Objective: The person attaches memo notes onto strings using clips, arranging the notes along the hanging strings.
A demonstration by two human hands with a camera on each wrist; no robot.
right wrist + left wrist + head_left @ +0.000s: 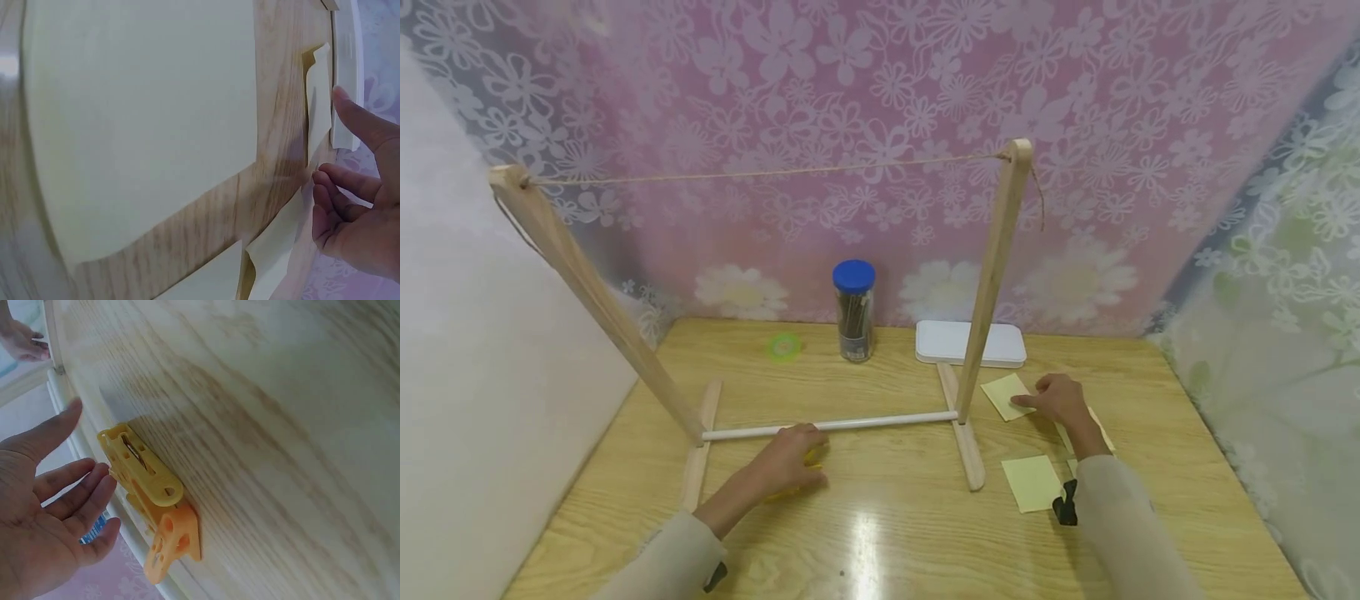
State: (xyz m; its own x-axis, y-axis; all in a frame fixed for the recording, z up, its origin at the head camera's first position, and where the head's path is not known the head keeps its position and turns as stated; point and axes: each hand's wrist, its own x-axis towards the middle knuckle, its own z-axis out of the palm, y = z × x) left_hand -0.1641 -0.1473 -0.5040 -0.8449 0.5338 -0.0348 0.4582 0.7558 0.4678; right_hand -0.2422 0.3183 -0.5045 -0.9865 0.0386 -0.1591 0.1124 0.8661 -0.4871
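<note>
My left hand (793, 458) lies with straight fingers over yellow plastic clothespins (812, 457) on the wooden table, just in front of the rack's white bottom rod (850, 424). In the left wrist view the open palm (69, 500) is beside two stacked clothespins (150, 487) and holds nothing. My right hand (1051, 398) reaches to a pale yellow paper note (1004, 393) right of the rack's upright (992, 275); its fingertips are at the note's edge. In the right wrist view the fingers (340, 187) are loosely spread near a note's lifted edge (319, 87).
A string (760, 174) runs between the tops of the two rack posts. A second note (1032, 482) lies near the right forearm, and another (1101, 429) under the wrist. A blue-lidded jar (854, 311), a white box (970, 343) and a green ring (784, 347) stand at the back.
</note>
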